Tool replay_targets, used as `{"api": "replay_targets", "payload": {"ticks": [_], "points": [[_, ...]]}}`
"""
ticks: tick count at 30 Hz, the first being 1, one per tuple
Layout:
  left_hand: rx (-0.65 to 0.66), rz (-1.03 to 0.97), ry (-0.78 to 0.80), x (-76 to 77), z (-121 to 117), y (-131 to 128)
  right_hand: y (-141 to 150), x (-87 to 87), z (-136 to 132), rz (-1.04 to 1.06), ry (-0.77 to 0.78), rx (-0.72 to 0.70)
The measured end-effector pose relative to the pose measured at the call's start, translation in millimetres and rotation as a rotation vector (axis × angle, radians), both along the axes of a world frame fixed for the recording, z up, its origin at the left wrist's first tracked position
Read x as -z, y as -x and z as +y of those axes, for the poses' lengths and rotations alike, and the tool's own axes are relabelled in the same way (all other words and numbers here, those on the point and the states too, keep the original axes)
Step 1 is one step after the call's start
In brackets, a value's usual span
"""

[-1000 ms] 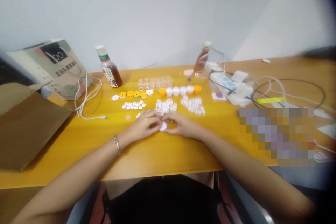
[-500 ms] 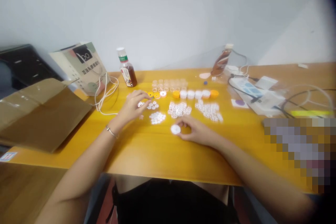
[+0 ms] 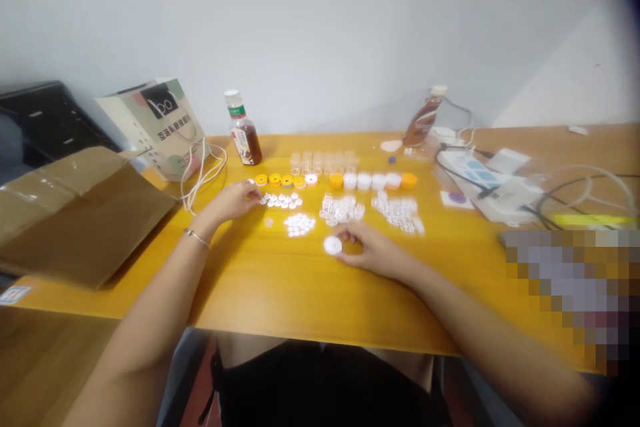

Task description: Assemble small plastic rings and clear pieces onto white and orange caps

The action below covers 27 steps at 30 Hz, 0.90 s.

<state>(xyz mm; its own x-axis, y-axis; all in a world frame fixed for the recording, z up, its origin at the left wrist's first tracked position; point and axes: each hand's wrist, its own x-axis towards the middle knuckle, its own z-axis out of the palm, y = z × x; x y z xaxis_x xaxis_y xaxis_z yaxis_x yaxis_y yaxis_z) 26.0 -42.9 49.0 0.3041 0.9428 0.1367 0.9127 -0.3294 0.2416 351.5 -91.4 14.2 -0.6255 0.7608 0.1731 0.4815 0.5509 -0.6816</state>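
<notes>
My right hand (image 3: pixel 373 251) pinches a round white plastic disc (image 3: pixel 333 245) between thumb and fingers at the table's near middle; it looks light, stiff, best gripped by its rim. My left hand (image 3: pixel 236 201), fingers nearly closed, is at the left row's end; its hold I can't tell.

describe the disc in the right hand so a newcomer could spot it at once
Find the yellow-brown table, then the right hand near its front edge. The fingertips hold a flat, round white disc. It sits nearer the person than the piled white parts and looks wider than any single one.
</notes>
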Motion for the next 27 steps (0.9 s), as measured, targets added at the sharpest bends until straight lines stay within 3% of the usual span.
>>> {"api": "replay_targets", "payload": {"ticks": [8, 13, 19, 22, 27], "points": [[-0.060, -0.058, -0.046, 13.8, 8.1, -5.5, -0.2, -0.7, -0.7, 0.005, 0.009, -0.008], [-0.033, -0.036, -0.044, 8.1, 4.0, -7.1, -0.7, -3.4, -0.1, -0.004, 0.017, -0.041], [0.192, -0.009, 0.197, -5.0, -11.3, -20.5, 0.4, -4.4, -1.8, -0.006, 0.016, 0.006], [0.215, -0.015, 0.290, -4.7, -12.8, -23.9, 2.8, -4.2, -2.9, -0.011, 0.001, -0.011], [0.223, 0.009, 0.303, -1.4, -10.4, -23.6, 4.6, -4.4, -3.8, -0.009, -0.011, -0.002]]}}
